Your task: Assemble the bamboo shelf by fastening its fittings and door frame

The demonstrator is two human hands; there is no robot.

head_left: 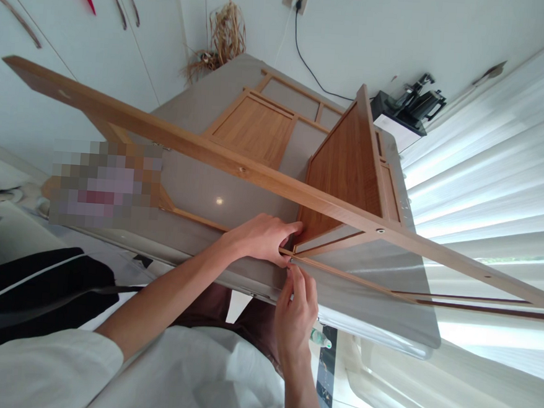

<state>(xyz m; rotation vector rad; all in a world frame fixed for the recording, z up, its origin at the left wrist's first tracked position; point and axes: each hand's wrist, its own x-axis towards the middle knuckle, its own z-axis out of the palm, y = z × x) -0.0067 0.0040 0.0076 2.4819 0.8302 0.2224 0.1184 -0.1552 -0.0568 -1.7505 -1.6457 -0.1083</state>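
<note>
A wooden frame stands on the covered table before me, its long upper rail [242, 164] slanting across the view. An upright wooden panel [349, 163] meets the frame's lower rail [341, 274]. At that joint my left hand [267, 236] is closed round the lower rail, with a finger against the panel's bottom corner. My right hand [299, 299] is just below, thumb and fingers pinched together at the near side of the joint. Something small and metallic shows at its fingertips, too small to name.
Another wooden panel [254, 125] and an open wooden frame [291, 93] lie flat on the grey table cover [194, 186]. A black coffee maker [425, 106] stands at the back right. Sheer curtains [486, 200] hang on the right. A bottle [320, 338] is below the table edge.
</note>
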